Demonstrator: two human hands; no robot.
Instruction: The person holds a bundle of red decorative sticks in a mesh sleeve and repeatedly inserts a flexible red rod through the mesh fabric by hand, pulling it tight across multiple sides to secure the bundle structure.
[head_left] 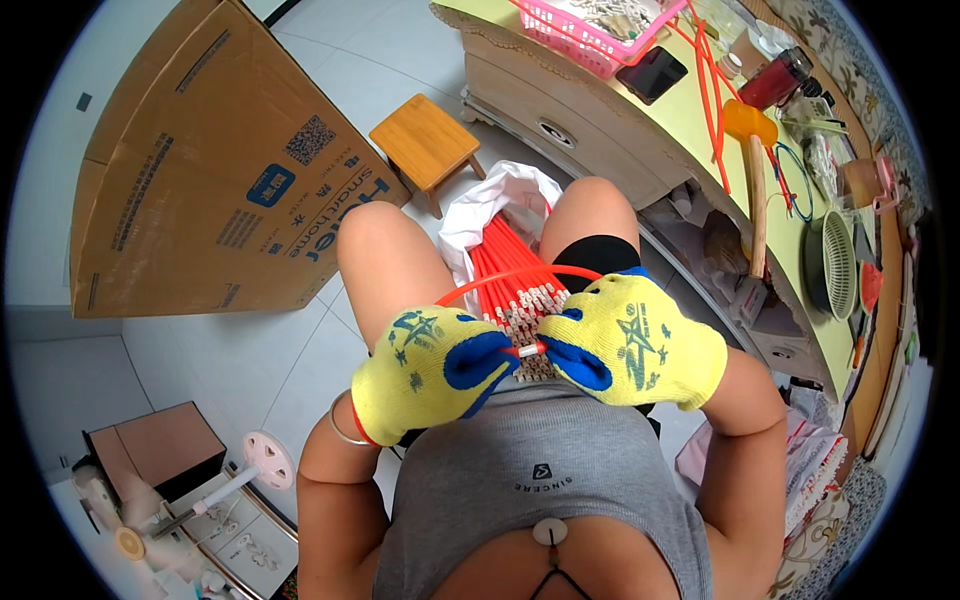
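One red tube [520, 270], partly behind right hand [635, 340]

left grip [425, 372] and right grip [635, 345] pinch, nearly meeting, both forearms [342, 445] angled inward.

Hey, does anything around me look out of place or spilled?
I see no spill. The mallet on the pale green tabletop to your right looks oddly placed: its wooden handle appears to jut past the edge, where it might get knocked.
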